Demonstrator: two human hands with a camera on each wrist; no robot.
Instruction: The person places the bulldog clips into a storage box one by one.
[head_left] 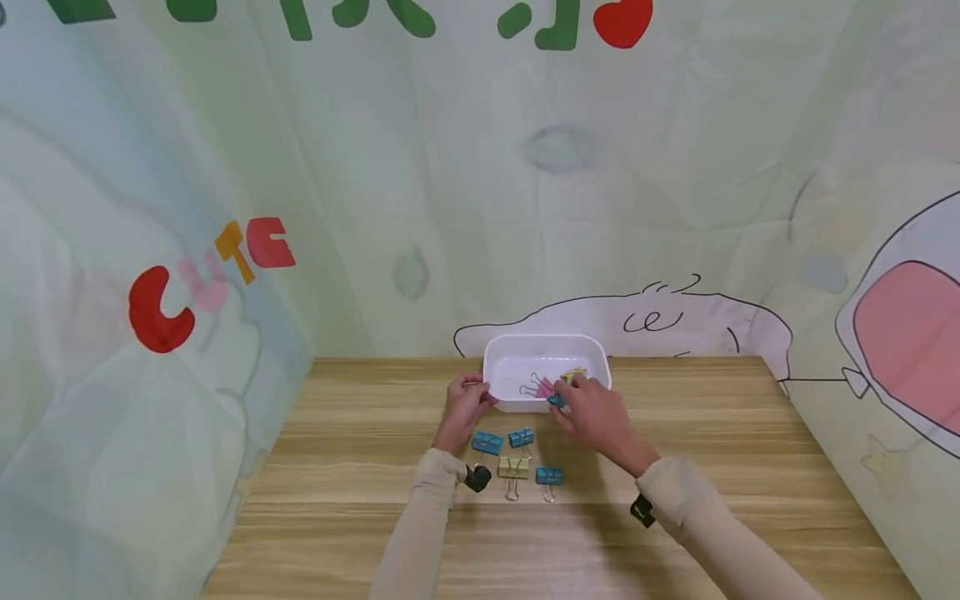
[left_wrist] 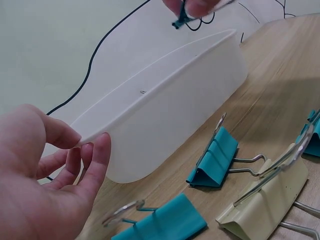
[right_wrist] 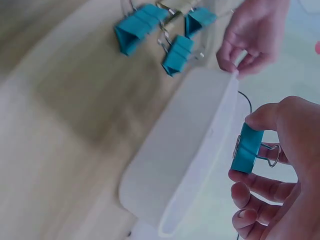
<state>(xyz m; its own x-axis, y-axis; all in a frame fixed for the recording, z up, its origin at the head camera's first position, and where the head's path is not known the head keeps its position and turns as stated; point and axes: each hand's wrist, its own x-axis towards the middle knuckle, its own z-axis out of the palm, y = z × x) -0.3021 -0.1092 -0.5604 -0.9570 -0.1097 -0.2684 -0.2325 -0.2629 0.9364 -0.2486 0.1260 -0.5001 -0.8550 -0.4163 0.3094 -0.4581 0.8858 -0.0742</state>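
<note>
A white plastic box (head_left: 517, 407) stands at the back of the table, with a pink binder clip (head_left: 543, 388) and a yellow one (head_left: 573, 375) inside. My left hand (head_left: 464, 410) pinches the box's left rim between thumb and fingers. Over the box's front right side, my right hand (head_left: 596, 415) pinches a blue binder clip (right_wrist: 248, 148) by its ends. In front of the box lie three blue binder clips, among them one near the left (head_left: 487, 442) and one at the right (head_left: 549, 476), and a cream binder clip (head_left: 513, 468).
The wooden table (head_left: 337, 500) ends at a printed cloth backdrop (head_left: 360, 275) right behind the box. More of the cloth hangs on both sides. Black wrist cameras (head_left: 477, 477) sit on both sleeves.
</note>
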